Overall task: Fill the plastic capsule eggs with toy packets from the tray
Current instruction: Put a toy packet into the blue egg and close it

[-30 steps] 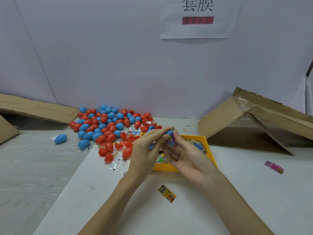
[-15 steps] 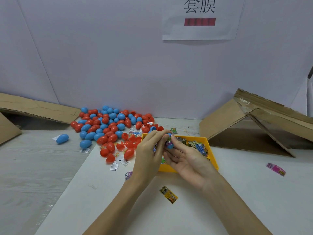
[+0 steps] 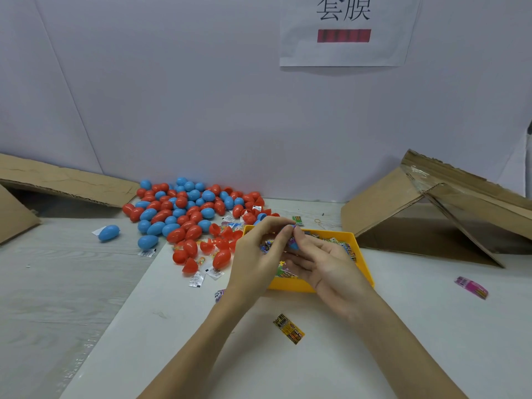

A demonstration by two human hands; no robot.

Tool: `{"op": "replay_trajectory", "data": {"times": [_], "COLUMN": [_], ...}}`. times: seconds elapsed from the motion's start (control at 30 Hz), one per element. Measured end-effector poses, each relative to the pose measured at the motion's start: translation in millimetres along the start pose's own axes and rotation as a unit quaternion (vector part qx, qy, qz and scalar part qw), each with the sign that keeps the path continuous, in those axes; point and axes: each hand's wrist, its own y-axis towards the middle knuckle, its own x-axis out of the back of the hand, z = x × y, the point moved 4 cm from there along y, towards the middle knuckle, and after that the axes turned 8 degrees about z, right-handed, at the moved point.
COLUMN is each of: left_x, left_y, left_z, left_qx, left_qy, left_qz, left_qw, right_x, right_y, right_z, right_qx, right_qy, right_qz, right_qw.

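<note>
Above the yellow tray [image 3: 363, 265], both hands are held close together, fingertips meeting over a small blue capsule piece [image 3: 294, 245]. The left hand [image 3: 256, 262] is seen from the back, its fingers curled and its fingertips pinching at a purple-printed toy packet [image 3: 291, 240] where it meets the blue piece. The right hand [image 3: 325, 262] is turned palm up, its fingers curled under the blue piece and its thumb pressed against it from above. Whether the packet is partly inside the piece cannot be told, since the fingers hide the joint.

More colourful packets are heaped in the tray, which is set on the white desk [image 3: 403, 341]. To the left of the tray, a pile of red and blue capsule eggs [image 3: 184, 214] is spread toward the wall, with several open red halves [image 3: 223, 241] and small clear sachets [image 3: 196, 280] at its near edge. One blue egg [image 3: 108, 233] lies apart on the far left. A yellow packet [image 3: 288, 328] lies on the desk near the forearms, and a pink packet [image 3: 471, 287] lies well to the right. Folded cardboard [image 3: 426, 214] leans behind the tray on the right.
</note>
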Motion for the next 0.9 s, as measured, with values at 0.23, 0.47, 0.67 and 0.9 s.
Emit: {"op": "replay_trajectory", "data": {"times": [0.23, 0.47, 0.67, 0.9], "left_x": [0, 3, 9, 5], "left_y": [2, 2, 2, 2], "left_z": [2, 8, 10, 11], "left_qx": [0.037, 0.075, 0.048, 0.033], "left_qy": [-0.093, -0.075, -0.080, -0.016], "left_qz": [0.018, 0.001, -0.029, -0.013], "left_qw": [0.995, 0.994, 0.995, 0.999], "right_x": [4, 15, 13, 16], "right_y": [3, 3, 5, 3], "right_z": [6, 11, 7, 5], "right_qx": [0.063, 0.139, 0.126, 0.092], "right_qy": [-0.086, -0.239, -0.197, -0.192], "right_qz": [0.022, -0.074, -0.062, -0.073], "right_qw": [0.994, 0.958, 0.970, 0.974]}}
